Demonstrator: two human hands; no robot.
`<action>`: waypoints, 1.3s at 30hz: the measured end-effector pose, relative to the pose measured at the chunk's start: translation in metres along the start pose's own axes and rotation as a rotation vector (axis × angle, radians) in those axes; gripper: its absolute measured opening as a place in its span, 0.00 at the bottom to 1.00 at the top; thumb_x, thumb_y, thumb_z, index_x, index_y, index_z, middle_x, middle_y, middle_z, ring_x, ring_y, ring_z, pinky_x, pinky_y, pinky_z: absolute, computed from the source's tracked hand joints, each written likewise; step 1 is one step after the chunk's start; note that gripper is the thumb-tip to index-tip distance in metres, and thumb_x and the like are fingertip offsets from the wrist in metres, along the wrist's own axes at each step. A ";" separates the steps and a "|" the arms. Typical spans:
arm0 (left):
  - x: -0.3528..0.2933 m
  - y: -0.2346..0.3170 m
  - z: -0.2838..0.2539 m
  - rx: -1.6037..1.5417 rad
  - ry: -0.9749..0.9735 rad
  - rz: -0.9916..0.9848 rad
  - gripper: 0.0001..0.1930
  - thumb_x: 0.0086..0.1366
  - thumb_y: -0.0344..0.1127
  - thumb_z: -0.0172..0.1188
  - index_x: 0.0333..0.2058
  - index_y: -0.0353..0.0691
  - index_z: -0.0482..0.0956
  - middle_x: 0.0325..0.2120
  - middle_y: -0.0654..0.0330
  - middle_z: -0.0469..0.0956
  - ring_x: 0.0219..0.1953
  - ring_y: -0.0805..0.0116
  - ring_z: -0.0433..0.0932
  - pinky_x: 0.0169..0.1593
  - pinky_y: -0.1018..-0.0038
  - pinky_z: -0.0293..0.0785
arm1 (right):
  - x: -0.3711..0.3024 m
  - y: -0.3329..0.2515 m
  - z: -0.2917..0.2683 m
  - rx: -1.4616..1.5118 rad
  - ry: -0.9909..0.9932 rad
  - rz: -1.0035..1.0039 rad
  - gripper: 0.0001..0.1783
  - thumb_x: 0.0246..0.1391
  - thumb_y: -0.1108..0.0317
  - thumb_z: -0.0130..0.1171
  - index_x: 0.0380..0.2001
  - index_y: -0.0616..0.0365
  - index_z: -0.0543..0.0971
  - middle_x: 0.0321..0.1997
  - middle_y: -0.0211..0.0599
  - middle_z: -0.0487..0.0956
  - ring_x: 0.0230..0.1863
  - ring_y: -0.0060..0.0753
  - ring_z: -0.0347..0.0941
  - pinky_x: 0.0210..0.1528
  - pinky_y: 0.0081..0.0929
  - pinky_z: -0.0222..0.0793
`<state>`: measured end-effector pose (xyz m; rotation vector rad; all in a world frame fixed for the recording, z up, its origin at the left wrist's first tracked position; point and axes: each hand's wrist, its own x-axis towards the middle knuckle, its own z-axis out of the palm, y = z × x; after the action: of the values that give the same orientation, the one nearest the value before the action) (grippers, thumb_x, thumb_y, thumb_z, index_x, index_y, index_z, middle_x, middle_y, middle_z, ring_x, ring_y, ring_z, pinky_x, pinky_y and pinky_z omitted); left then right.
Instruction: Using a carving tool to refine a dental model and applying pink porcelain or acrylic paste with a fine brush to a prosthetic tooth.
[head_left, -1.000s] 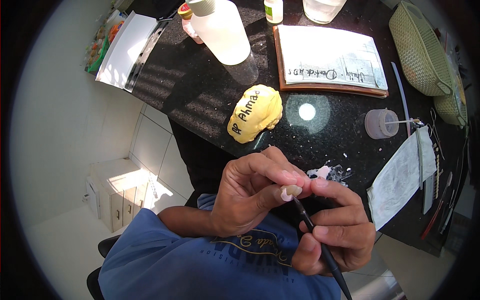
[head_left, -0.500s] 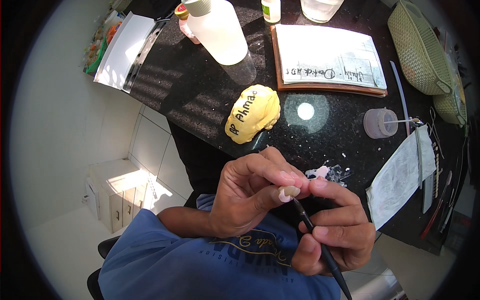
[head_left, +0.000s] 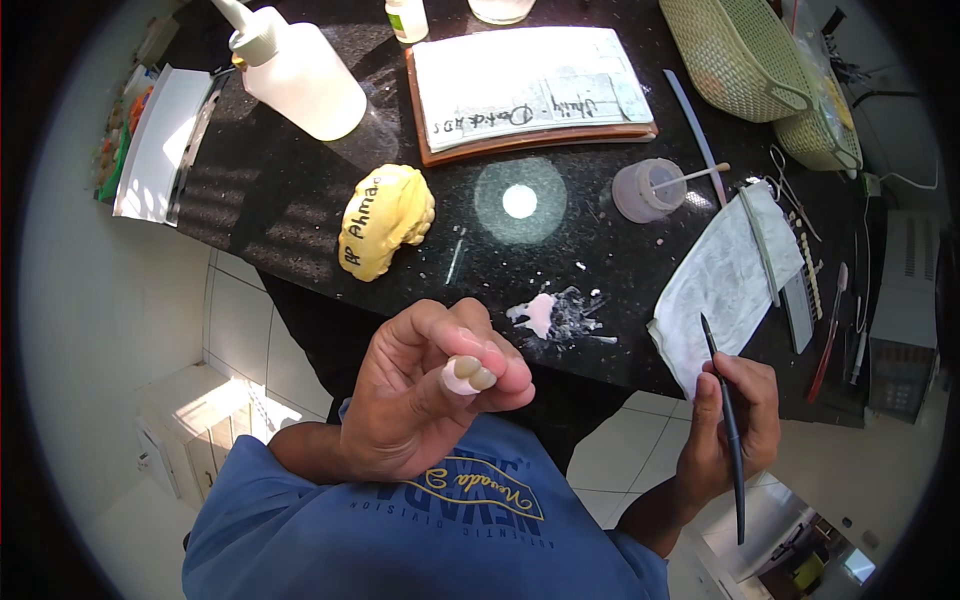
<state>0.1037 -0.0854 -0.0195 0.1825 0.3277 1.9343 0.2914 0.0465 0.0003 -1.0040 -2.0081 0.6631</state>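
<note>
Between the thumb and fingers of my left hand [head_left: 395,390] is a small partial denture [head_left: 467,375], with tooth-coloured crowns and a pale pink base. My right hand [head_left: 708,450], over at the right, is closed on a slim black brush [head_left: 733,435]. The brush's pointed tip is over the white cloth [head_left: 690,290] at the table's edge; whether it touches the cloth I cannot tell. Beyond my left hand, a pink smear of material [head_left: 541,315] with whitish residue lies on the black speckled table [head_left: 450,310].
A yellow putty mould [head_left: 380,225] sits at left, before a white bottle [head_left: 305,85]. Farther back lies a notebook [head_left: 530,90]. A small cup [head_left: 640,195] holds a swab. Metal tools, a red-handled instrument [head_left: 826,350] and woven baskets [head_left: 740,70] line the right side.
My right hand has drawn the brush away from the denture, rightward to the cloth. My left hand still holds the denture, its crowns now more exposed. The whole view has shifted to the right.
</note>
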 end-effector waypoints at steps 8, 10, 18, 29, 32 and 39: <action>0.014 -0.016 0.003 -0.014 -0.039 -0.135 0.08 0.65 0.26 0.52 0.43 0.35 0.71 0.41 0.54 0.75 0.49 0.64 0.76 0.55 0.67 0.74 | -0.017 0.006 -0.014 -0.092 0.029 -0.144 0.02 0.45 0.77 0.59 0.26 0.63 0.77 0.23 0.39 0.76 0.23 0.28 0.72 0.23 0.18 0.64; 0.016 -0.023 0.004 -0.049 -0.052 -0.157 0.09 0.66 0.25 0.51 0.44 0.35 0.71 0.42 0.52 0.76 0.49 0.65 0.76 0.56 0.67 0.74 | -0.019 0.005 -0.013 0.029 0.128 -0.071 0.07 0.47 0.72 0.63 0.30 0.63 0.77 0.23 0.39 0.76 0.22 0.29 0.72 0.24 0.20 0.65; 0.016 -0.025 0.010 0.043 0.000 -0.195 0.10 0.64 0.26 0.54 0.44 0.39 0.71 0.40 0.60 0.71 0.49 0.65 0.74 0.56 0.69 0.75 | 0.013 -0.011 0.019 -0.304 -0.173 -0.170 0.23 0.33 0.62 0.74 0.35 0.58 0.80 0.19 0.31 0.68 0.19 0.27 0.66 0.18 0.24 0.59; 0.028 -0.034 0.017 0.058 0.031 -0.210 0.08 0.64 0.25 0.53 0.43 0.38 0.72 0.38 0.58 0.71 0.49 0.64 0.75 0.55 0.68 0.75 | 0.018 0.003 0.020 -0.274 -0.054 -0.203 0.10 0.42 0.75 0.66 0.32 0.60 0.80 0.21 0.33 0.71 0.20 0.31 0.68 0.21 0.25 0.61; 0.032 -0.039 0.023 0.127 0.051 -0.218 0.08 0.65 0.25 0.53 0.42 0.37 0.71 0.37 0.58 0.72 0.48 0.64 0.76 0.55 0.69 0.76 | 0.018 -0.001 0.014 -0.202 0.032 -0.201 0.09 0.43 0.76 0.65 0.32 0.60 0.80 0.22 0.35 0.74 0.22 0.32 0.70 0.24 0.25 0.63; 0.052 -0.060 0.041 0.258 0.179 -0.276 0.08 0.64 0.25 0.53 0.42 0.35 0.72 0.39 0.55 0.74 0.47 0.65 0.77 0.53 0.70 0.76 | 0.026 0.009 0.009 0.108 0.124 -0.205 0.09 0.46 0.75 0.65 0.33 0.59 0.80 0.23 0.36 0.76 0.24 0.29 0.71 0.24 0.21 0.65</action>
<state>0.1481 -0.0105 -0.0006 0.1254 0.6874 1.6342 0.2775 0.0722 -0.0006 -0.7455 -1.9134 0.5776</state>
